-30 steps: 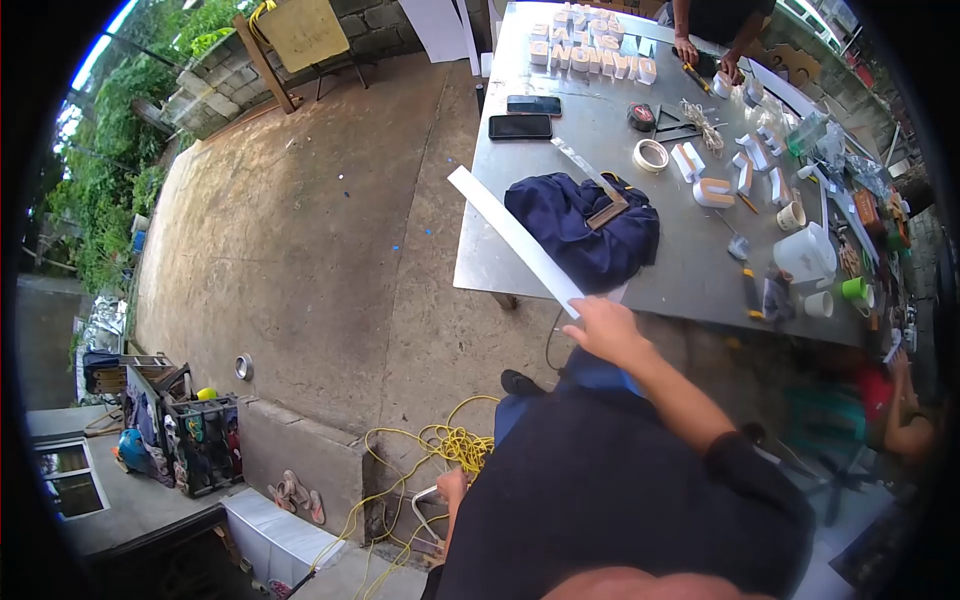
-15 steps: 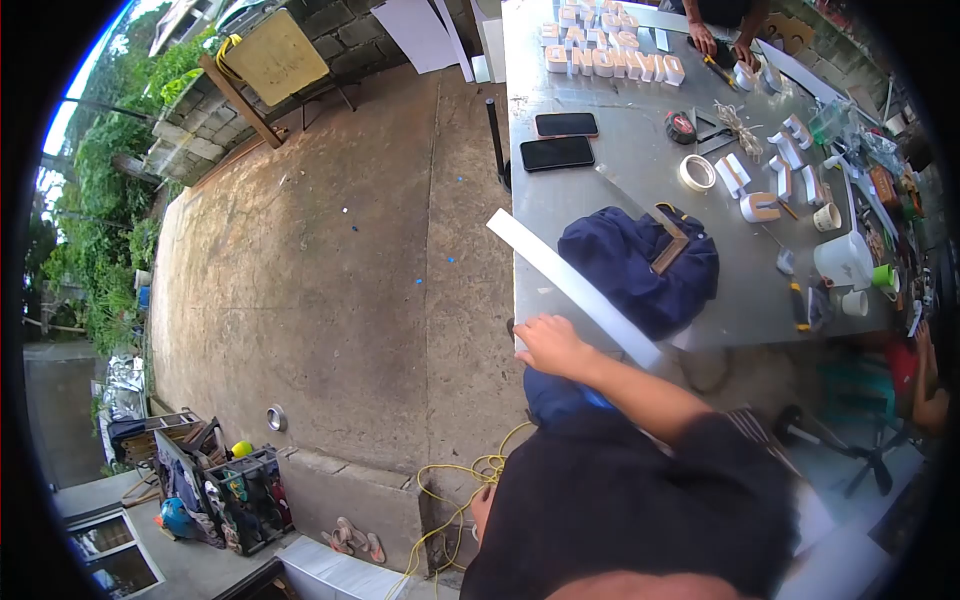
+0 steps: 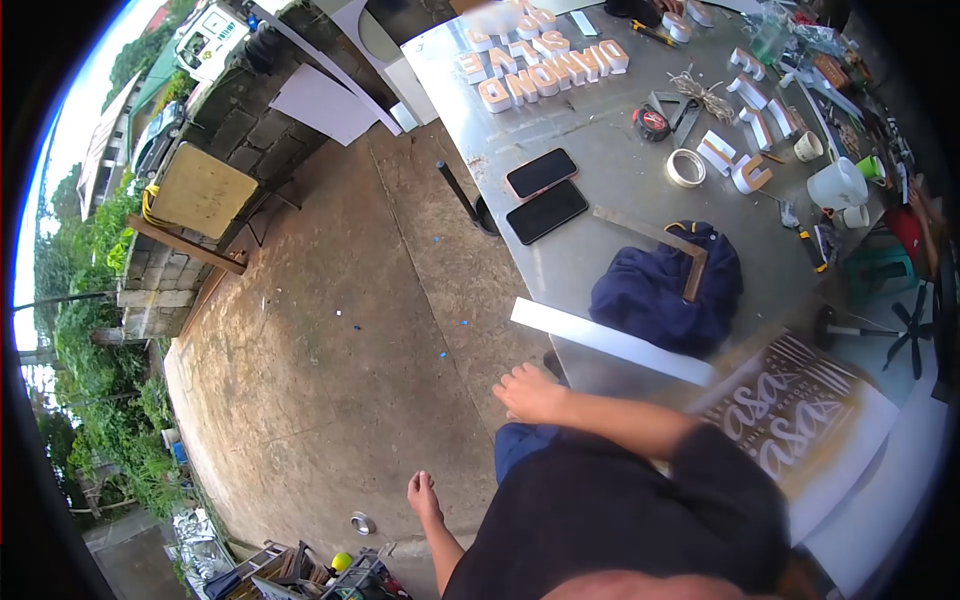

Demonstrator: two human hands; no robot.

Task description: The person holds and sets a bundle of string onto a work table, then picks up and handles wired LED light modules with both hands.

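My right hand point(image 3: 532, 393) is beside the near corner of the metal table point(image 3: 470, 165), above my blue jeans point(image 3: 520, 445). Its fingers are loosely spread and hold nothing. Lower down, my left hand point(image 3: 424, 494) hangs over the concrete floor, fingers curled in, with nothing visible in it. Nearest the right hand, a long white strip point(image 3: 610, 340) lies across the table edge. Behind the strip sits a crumpled navy cloth point(image 3: 665, 290), with a metal try square point(image 3: 692, 262) resting on it.
Two phones point(image 3: 545, 212) lie near the table's left edge. White block letters point(image 3: 550, 75), a tape roll point(image 3: 686, 168), a tape measure point(image 3: 650, 123) and cups point(image 3: 808, 147) stand farther on. A lettered sheet point(image 3: 790, 405) is at right. Another person's hand point(image 3: 672, 6) shows at the top.
The view has turned and shifted, so the table appears tilted. My right hand has come away from the table corner. My left hand, mostly hidden before, now shows at lower left.
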